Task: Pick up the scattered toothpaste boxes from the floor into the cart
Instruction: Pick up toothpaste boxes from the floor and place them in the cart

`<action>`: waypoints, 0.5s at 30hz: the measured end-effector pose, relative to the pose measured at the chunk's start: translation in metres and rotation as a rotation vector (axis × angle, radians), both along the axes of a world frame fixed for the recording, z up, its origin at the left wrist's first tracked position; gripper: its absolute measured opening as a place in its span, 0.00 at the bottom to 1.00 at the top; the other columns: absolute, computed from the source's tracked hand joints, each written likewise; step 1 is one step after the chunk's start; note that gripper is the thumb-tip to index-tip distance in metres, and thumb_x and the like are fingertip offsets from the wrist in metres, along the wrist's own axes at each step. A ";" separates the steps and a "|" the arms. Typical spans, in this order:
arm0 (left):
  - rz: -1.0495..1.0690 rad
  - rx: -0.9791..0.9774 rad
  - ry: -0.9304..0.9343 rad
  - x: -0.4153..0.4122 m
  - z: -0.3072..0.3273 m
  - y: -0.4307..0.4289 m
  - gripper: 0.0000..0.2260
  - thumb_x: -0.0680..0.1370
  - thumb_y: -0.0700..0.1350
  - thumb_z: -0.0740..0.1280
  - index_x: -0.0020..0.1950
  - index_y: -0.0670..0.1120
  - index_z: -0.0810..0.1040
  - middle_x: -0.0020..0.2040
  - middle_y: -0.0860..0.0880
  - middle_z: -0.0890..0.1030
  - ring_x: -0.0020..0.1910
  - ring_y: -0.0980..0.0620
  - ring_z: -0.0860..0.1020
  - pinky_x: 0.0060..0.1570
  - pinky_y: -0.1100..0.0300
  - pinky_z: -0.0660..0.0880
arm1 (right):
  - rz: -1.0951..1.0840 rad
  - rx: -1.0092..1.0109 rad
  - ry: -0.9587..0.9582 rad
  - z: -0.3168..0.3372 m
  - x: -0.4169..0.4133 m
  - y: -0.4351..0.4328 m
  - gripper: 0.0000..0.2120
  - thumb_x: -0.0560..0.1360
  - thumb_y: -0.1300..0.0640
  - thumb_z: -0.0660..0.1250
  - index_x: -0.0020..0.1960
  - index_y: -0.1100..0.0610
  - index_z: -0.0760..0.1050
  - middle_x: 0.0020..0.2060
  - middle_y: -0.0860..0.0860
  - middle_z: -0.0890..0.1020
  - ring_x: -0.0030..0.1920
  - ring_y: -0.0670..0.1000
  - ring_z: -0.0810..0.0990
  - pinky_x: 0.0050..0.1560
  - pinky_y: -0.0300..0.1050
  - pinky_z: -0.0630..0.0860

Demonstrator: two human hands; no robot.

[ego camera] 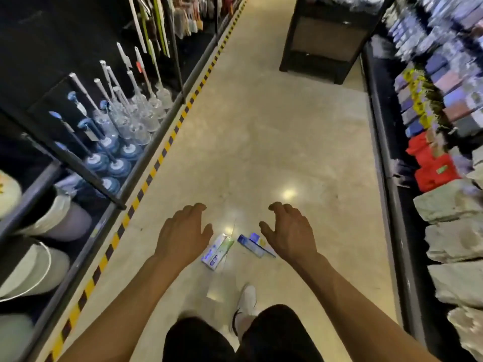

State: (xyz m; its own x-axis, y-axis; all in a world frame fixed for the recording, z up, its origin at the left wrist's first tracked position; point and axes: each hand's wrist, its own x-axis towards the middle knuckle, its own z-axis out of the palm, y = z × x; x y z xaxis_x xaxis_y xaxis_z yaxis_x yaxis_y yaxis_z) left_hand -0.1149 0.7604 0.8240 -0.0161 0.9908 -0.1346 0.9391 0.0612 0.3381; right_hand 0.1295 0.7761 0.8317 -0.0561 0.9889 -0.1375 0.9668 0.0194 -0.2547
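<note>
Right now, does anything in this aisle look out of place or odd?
Yes. Two toothpaste boxes lie side by side on the floor mid-aisle, where goods do not belong, and a blue box lies at another angle to their right. The left hand and right hand hover beside them, holding nothing.

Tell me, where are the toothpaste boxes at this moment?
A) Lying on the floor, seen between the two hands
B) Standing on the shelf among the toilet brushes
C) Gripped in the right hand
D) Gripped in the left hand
A: the toothpaste boxes lie flat on the floor, showing in the gap between the left hand and the right hand, and both hands hold nothing.
</note>
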 end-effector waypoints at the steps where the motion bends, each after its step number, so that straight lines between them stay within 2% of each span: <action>1: 0.017 -0.018 -0.015 -0.005 -0.011 0.013 0.21 0.80 0.54 0.64 0.71 0.50 0.70 0.61 0.48 0.77 0.58 0.46 0.77 0.54 0.53 0.71 | 0.005 -0.036 0.011 -0.016 -0.006 0.010 0.23 0.78 0.43 0.67 0.67 0.54 0.74 0.54 0.54 0.81 0.53 0.59 0.79 0.49 0.52 0.75; 7: 0.116 -0.113 -0.124 -0.044 -0.116 0.081 0.20 0.79 0.51 0.65 0.70 0.49 0.71 0.62 0.48 0.78 0.59 0.45 0.76 0.52 0.53 0.72 | -0.055 -0.190 0.081 -0.127 -0.045 0.060 0.20 0.79 0.45 0.67 0.66 0.54 0.74 0.52 0.53 0.80 0.52 0.58 0.78 0.49 0.53 0.75; 12: 0.181 -0.260 -0.128 -0.082 -0.273 0.120 0.20 0.78 0.52 0.68 0.68 0.50 0.71 0.61 0.49 0.78 0.59 0.46 0.77 0.54 0.51 0.74 | -0.269 -0.311 0.172 -0.280 -0.071 0.087 0.24 0.77 0.44 0.69 0.69 0.53 0.71 0.59 0.52 0.80 0.59 0.56 0.78 0.54 0.54 0.76; 15: 0.164 -0.333 -0.109 -0.088 -0.386 0.130 0.20 0.77 0.51 0.69 0.67 0.50 0.71 0.61 0.50 0.78 0.59 0.45 0.77 0.54 0.51 0.74 | -0.376 -0.378 0.217 -0.389 -0.083 0.092 0.25 0.77 0.44 0.70 0.70 0.52 0.69 0.61 0.49 0.79 0.62 0.54 0.77 0.55 0.49 0.74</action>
State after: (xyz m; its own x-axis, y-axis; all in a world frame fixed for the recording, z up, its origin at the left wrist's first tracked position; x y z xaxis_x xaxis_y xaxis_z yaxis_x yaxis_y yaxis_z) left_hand -0.2026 0.8901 0.4382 -0.1384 0.8782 -0.4578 0.8676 0.3305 0.3717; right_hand 0.0465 0.8677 0.4424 0.2237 0.8304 -0.5103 0.8142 -0.4470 -0.3705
